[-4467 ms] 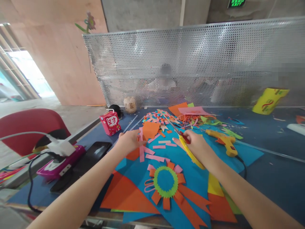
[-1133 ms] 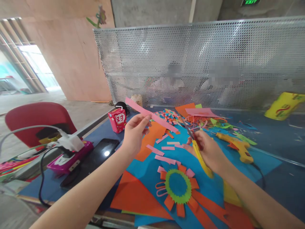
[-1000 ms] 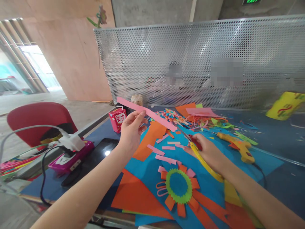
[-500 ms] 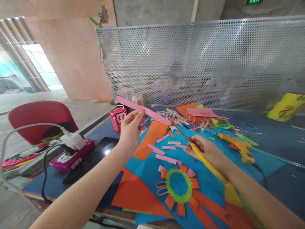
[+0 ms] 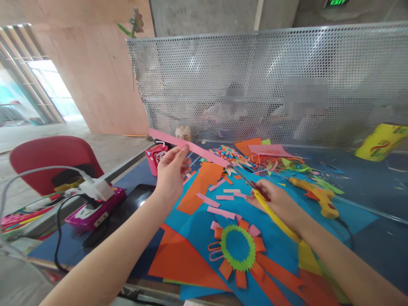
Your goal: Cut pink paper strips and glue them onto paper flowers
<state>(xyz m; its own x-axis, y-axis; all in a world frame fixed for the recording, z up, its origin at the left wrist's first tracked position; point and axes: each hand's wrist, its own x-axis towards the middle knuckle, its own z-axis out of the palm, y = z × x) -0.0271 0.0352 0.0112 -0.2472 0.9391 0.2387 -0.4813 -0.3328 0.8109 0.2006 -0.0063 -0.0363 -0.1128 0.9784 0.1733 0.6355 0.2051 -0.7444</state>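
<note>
My left hand [image 5: 174,165] is closed, pinching a long pink paper strip [image 5: 200,152] between thumb and fingers above the table. My right hand [image 5: 274,199] is wrapped around yellow-handled scissors [image 5: 245,178], whose blades point up and left to the strip's right end. Whether the blades touch the strip is hard to make out. Below lie short pink paper pieces [image 5: 221,212] and an orange paper sheet [image 5: 200,187] on blue sheets [image 5: 188,223]. A green toothed paper ring [image 5: 253,250] with orange and pink loops around it lies nearer me.
A yellow glue gun [image 5: 318,197] rests at the right, its cord running forward. Coloured scraps [image 5: 280,163] are heaped at the back before a perforated metal screen [image 5: 204,72]. At left are a red drink carton [image 5: 154,159], a dark tablet [image 5: 140,199] and a purple power strip [image 5: 98,212].
My left hand and the pink strip have shifted slightly left, and the strip's far end reaches further left. The right hand and scissors stay almost where they were.
</note>
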